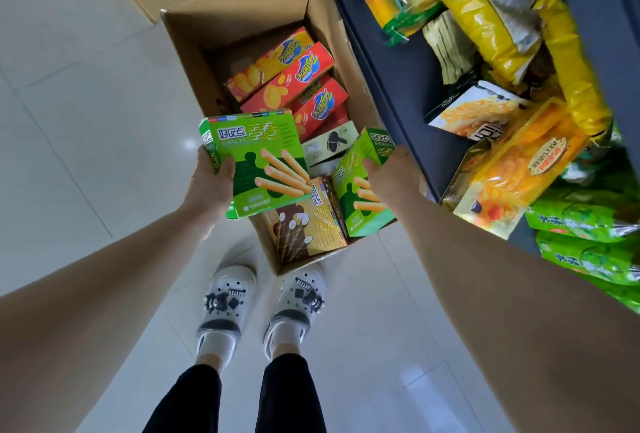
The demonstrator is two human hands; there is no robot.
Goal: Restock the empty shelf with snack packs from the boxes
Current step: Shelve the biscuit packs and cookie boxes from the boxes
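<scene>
Describer: Two bare forearms [104,277] reach in from the lower corners, above white shoes [225,297] on a pale tiled floor [86,121].

Listener: What are the hands doing?

Describer: The left hand [211,176] grips a green snack pack [263,155] by its lower left corner, fingers [225,165] curled onto the front. The right hand [391,173] grips a second green pack [363,183] by its right edge, tilted.

Listener: Where are the packs?

Describer: Both are over an open cardboard box [183,62] on the floor. Inside lie red packs [304,76], a white pack [329,143] and a brown-and-gold pack [311,221]. Whether the second green pack touches them, I cannot tell. Just right of the box stands a dark shelf [405,86], crowded with yellow, orange and green bags [519,169].
</scene>
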